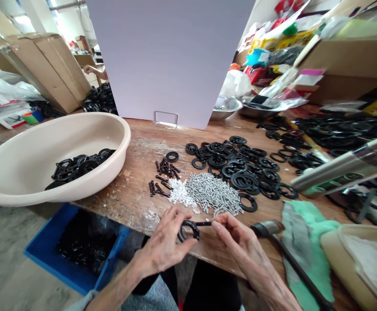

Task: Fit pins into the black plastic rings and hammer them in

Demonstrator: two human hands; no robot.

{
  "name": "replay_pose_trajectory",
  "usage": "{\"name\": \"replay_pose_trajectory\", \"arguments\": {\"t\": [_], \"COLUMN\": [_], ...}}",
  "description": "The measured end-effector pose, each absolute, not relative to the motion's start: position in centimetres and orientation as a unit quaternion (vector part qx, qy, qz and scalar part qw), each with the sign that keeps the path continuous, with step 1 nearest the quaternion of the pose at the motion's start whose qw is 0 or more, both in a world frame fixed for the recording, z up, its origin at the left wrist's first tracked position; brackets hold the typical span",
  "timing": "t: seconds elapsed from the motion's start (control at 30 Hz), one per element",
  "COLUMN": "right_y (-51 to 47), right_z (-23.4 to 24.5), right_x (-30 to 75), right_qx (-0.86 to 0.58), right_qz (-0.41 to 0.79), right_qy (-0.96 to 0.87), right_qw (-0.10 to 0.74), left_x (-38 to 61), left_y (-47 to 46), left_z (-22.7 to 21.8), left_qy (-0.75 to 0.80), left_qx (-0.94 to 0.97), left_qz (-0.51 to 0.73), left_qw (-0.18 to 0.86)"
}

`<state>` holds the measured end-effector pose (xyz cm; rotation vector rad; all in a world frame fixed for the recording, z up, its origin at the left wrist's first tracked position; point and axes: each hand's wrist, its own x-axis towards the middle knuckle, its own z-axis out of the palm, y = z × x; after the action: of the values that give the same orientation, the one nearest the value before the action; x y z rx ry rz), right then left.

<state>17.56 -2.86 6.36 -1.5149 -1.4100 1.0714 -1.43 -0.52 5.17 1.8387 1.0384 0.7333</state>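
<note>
"What's at the near edge of the worn wooden bench (133, 203)?"

"The left hand (164, 244) pinches a black plastic ring (188, 231) between thumb and fingers. The right hand (240, 246) holds a slim dark pin (204, 223) in a narrow pinch, its end meeting the ring."

"And close by?"

"Toward the near right corner, a black-handled hammer (267, 229) lies by a torn green cloth (308, 246). Below the near edge, a blue plastic crate (47, 246) sits on the floor."

"Mid-bench?"

"A heap of silver screws (212, 193) touches a small pile of white bits (180, 192), with short dark pins (164, 170) just beyond. Loose black rings (236, 166) spread behind them, and a beige plastic basin (78, 119) at the left edge holds more."

"Far edge?"

"Steel bowls (227, 108) stand beside a pale lilac panel (169, 56), and past it a co-worker's forearm (94, 71) reaches above a dark pile of rings (100, 99)"
</note>
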Motion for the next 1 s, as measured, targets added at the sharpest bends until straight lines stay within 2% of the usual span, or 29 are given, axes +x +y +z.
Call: {"name": "replay_pose_trajectory", "arguments": {"t": [0.07, 0.3, 0.43, 0.57, 0.77, 0.9, 1.0], "right_y": [-3.2, -3.2, -3.3, -3.5, -3.7, -4.1, -3.9], "right_z": [5.2, 2.3, 2.7, 2.8, 1.6, 1.3, 1.5], "right_x": [17.5, 17.0, 17.3, 17.7, 18.3, 18.3, 18.1], "right_qx": [-0.603, -0.555, -0.557, -0.575, -0.597, -0.603, -0.603], "right_qz": [0.446, 0.497, 0.433, 0.347, 0.366, 0.352, 0.334], "right_qy": [-0.526, -0.533, -0.617, -0.663, -0.614, -0.624, -0.641], "right_qw": [0.401, 0.401, 0.348, 0.331, 0.363, 0.350, 0.337], "left_x": [-1.4, -0.6, -0.9, -1.2, -1.0, -0.5, -0.4], "left_y": [-1.3, -0.4, 0.2, 0.2, -0.5, -1.0, -0.7], "left_z": [4.6, 4.4, 4.0, 3.9, 3.2, 2.7, 2.7], "left_qy": [0.423, 0.437, 0.413, 0.400, 0.439, 0.460, 0.428], "left_qx": [0.747, 0.714, 0.748, 0.771, 0.806, 0.780, 0.767], "left_qz": [0.296, 0.298, 0.288, 0.269, 0.219, 0.259, 0.293], "left_qw": [0.419, 0.459, 0.432, 0.416, 0.331, 0.335, 0.377]}}
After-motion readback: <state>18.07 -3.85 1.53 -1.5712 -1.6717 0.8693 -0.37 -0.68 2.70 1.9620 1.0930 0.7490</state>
